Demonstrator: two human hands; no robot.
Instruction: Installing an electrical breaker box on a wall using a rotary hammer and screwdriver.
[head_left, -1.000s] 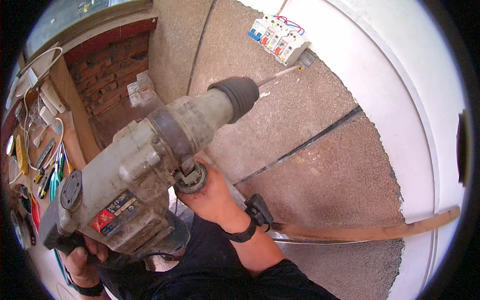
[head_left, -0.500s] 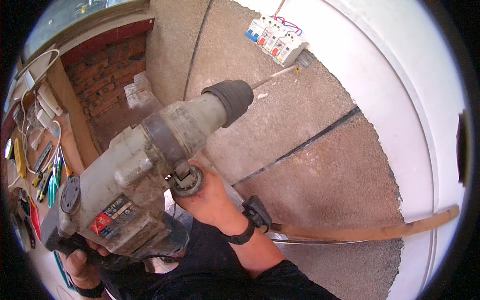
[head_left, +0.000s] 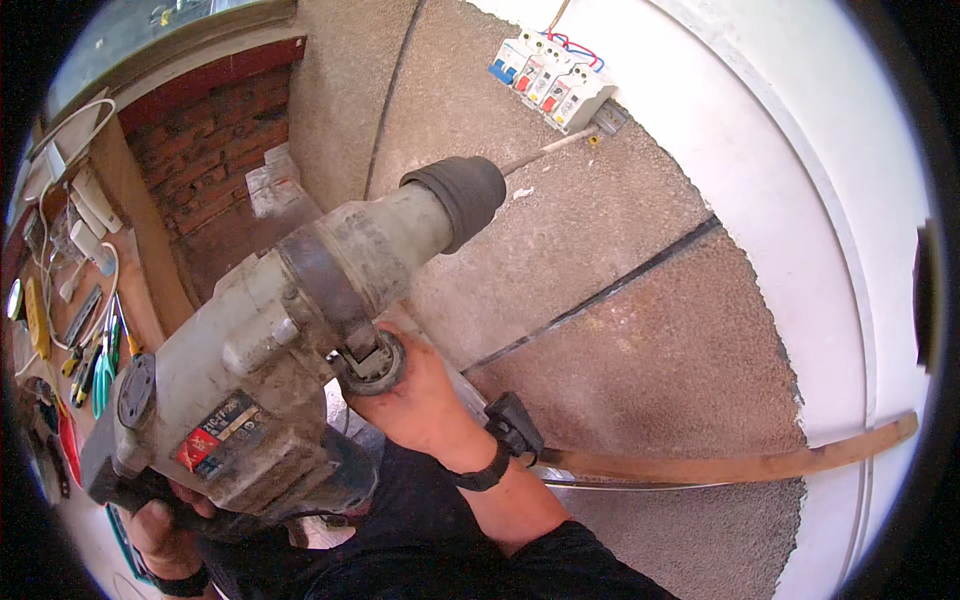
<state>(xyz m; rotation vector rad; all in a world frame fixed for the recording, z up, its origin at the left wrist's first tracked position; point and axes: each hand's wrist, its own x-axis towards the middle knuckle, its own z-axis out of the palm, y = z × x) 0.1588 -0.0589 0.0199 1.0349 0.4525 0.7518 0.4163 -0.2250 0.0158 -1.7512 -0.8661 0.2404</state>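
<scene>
A large, dusty grey rotary hammer drill (head_left: 255,345) fills the middle of the view, angled up to the right. My left hand (head_left: 165,535) wraps round its rear grip at the lower left, partly hidden by the body. Around the side handle below the front collar, my right hand (head_left: 420,400) is closed. A long drill bit (head_left: 548,155) extends from the black chuck (head_left: 458,203). Its tip is at the rough wall, beside the end of a metal rail (head_left: 610,121) and just below a row of white circuit breakers (head_left: 553,82); I cannot tell how deep it sits.
A wooden bench (head_left: 142,285) on the left carries cables, pliers (head_left: 104,378), screwdrivers and white sockets. A wooden strip (head_left: 740,464) crosses the lower wall on the right. A plastic bag (head_left: 275,185) lies near the brickwork (head_left: 215,150). Wires rise from the breakers.
The drill has shifted very slightly to the left at its body. Both hands keep the same hold, and the bit tip stays by the rail.
</scene>
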